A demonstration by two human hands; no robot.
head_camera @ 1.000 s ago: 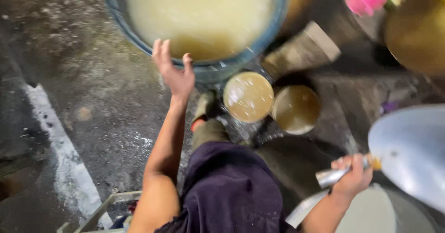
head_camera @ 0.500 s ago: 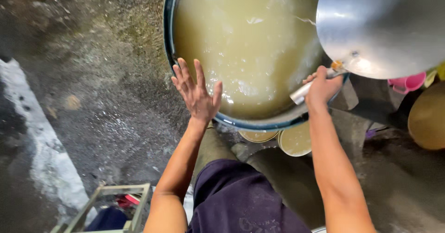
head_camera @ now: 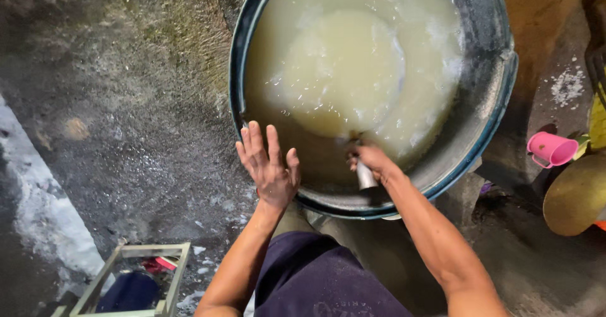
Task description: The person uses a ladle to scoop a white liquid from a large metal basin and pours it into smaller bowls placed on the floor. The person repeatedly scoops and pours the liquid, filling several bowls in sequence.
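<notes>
Filling most of the upper view, a big round tub point(head_camera: 492, 102) with a blue rim sits on wet, dark ground point(head_camera: 126, 115), holding cloudy yellowish water point(head_camera: 303, 146). Under that water lies a wide round pan point(head_camera: 344, 71), sunk flat just below the surface and showing as a paler disc near the middle of the tub. Its metal handle point(head_camera: 365, 175) sticks out of the water at the near edge.

On the right side of the tub stands a brown block point(head_camera: 549, 52) dusted with white powder, and below it the curved edge of a dull yellow dish point(head_camera: 577, 197). At the lower left is a pale wire frame point(head_camera: 136, 273) with dark cloth inside.

A leg in dark purple shorts point(head_camera: 315, 279) shows at the bottom. The right hand point(head_camera: 372, 161) is curled tight around the pan's handle, knuckles up, just inside the near rim. The left hand point(head_camera: 268, 165) hovers over the near left rim, palm down, fingers spread wide and holding nothing; whether it touches the rim I cannot tell. A small pink cup point(head_camera: 552, 148) lies on its side at the far right.
</notes>
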